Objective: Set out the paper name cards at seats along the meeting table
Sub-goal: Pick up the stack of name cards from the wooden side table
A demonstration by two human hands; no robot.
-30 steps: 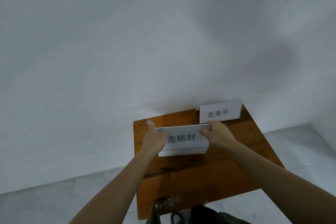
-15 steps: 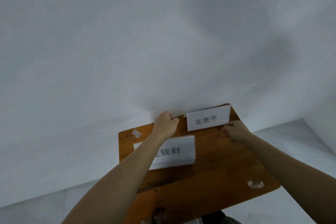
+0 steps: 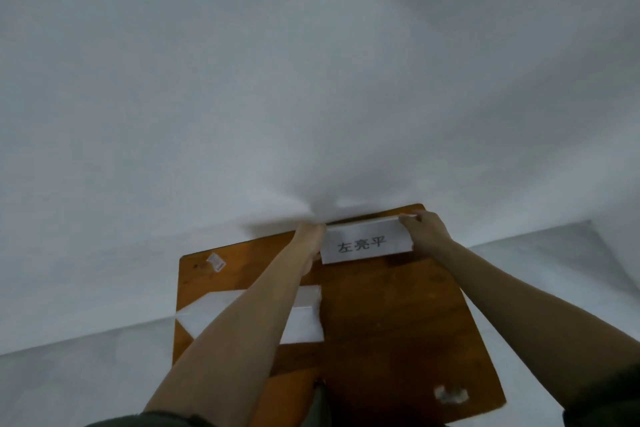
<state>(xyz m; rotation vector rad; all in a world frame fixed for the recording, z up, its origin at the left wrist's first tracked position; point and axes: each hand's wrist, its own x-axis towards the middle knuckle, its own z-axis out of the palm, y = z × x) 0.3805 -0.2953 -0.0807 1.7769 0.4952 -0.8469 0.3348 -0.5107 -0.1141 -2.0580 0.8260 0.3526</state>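
Name card, far table edge: light, floppy, I judge; left hand and right hand pinch its 2 ends.

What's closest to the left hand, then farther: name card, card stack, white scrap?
1. Name card, far edge, gripped by the left hand.
2. Card stack, left side, under that forearm.
3. White scrap, near right corner.

White printed name card stands at the table's far edge; card stack lies nearer.
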